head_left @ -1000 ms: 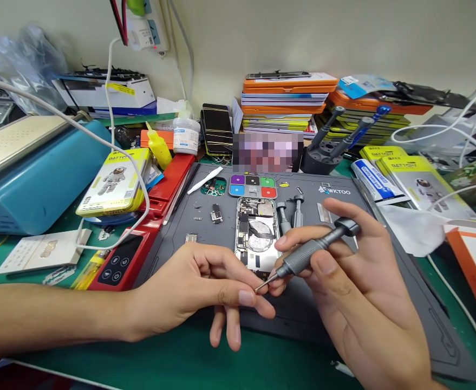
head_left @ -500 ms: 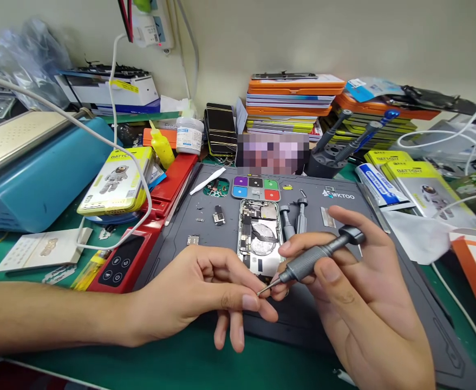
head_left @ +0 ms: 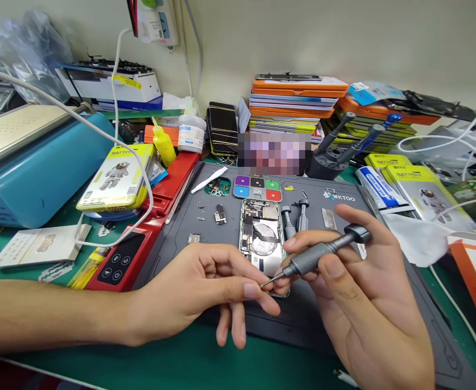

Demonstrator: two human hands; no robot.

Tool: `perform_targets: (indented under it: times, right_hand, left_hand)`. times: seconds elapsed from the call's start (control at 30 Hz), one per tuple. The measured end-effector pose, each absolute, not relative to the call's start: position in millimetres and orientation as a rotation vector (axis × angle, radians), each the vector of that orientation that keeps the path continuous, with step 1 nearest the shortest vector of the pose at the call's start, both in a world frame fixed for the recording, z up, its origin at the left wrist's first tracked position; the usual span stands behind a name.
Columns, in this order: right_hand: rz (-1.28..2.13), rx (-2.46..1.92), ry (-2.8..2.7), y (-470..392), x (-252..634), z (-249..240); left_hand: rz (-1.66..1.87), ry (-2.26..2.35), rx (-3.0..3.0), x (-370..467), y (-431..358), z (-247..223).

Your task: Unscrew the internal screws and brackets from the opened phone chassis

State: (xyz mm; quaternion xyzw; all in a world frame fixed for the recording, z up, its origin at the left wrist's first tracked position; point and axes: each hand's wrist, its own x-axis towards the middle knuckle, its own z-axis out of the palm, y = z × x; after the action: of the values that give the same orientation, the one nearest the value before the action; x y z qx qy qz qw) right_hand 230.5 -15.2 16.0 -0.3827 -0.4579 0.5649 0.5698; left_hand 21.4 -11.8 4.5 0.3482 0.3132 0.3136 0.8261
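A grey screwdriver is held in my right hand, its cap against my forefinger and its thin tip pointing left and down. The tip meets the pinched thumb and forefinger of my left hand; whatever lies between those fingertips is too small to make out. Behind my hands an opened phone lies on the grey mat, its lower end partly hidden by my fingers. Two more grey screwdrivers lie just right of the phone. A small metal part rests to its left.
A coloured magnetic tray and white tweezers lie behind the phone. At left are a red device, a battery box and a blue machine. A screwdriver stand and battery packs stand right.
The view has shifted slightly, and both hands remain together in nearly the same pose. The screwdriver tip has moved slightly right and up with them.
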Motion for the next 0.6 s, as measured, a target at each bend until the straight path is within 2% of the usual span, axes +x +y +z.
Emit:
perform_targets:
  times: [0.43, 0.6]
  right_hand:
    - [1.391, -0.887, -1.077, -9.3, 234.2, 19.2]
    - [1.294, -0.894, -1.081, -4.9, 238.0, 29.4]
  left_hand:
    - [0.615, 0.623, 0.704, 18.8, -12.2, 3.2]
    - [0.518, 0.707, 0.991, 17.4, -17.2, 5.8]
